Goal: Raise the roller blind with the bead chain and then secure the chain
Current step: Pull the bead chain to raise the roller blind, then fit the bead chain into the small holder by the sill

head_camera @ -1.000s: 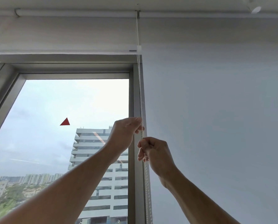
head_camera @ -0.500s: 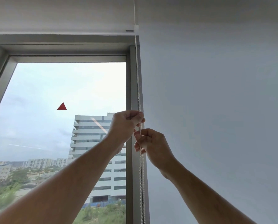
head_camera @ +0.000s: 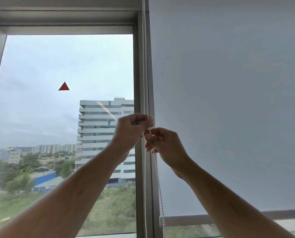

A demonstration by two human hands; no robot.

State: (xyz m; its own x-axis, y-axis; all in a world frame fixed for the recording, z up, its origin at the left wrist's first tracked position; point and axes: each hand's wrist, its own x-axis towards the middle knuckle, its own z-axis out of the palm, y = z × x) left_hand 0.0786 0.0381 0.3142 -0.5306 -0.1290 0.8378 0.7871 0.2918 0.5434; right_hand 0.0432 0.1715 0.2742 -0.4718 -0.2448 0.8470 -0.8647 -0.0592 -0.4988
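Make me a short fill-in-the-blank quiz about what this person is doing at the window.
1. Both hands hold the bead ____, the left hand above the right hand.
2. The sticker on the glass is a red ____.
3. The blind on the right pane hangs ____, almost to the sill.
4. Outside stands a tall white ____.

Missing words: chain; triangle; lowered; building

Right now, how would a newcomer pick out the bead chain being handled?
Find the grey frame post between the open window and the lowered blind. The bead chain hangs down it as two thin white beaded strands. The left hand and right hand pinch it.
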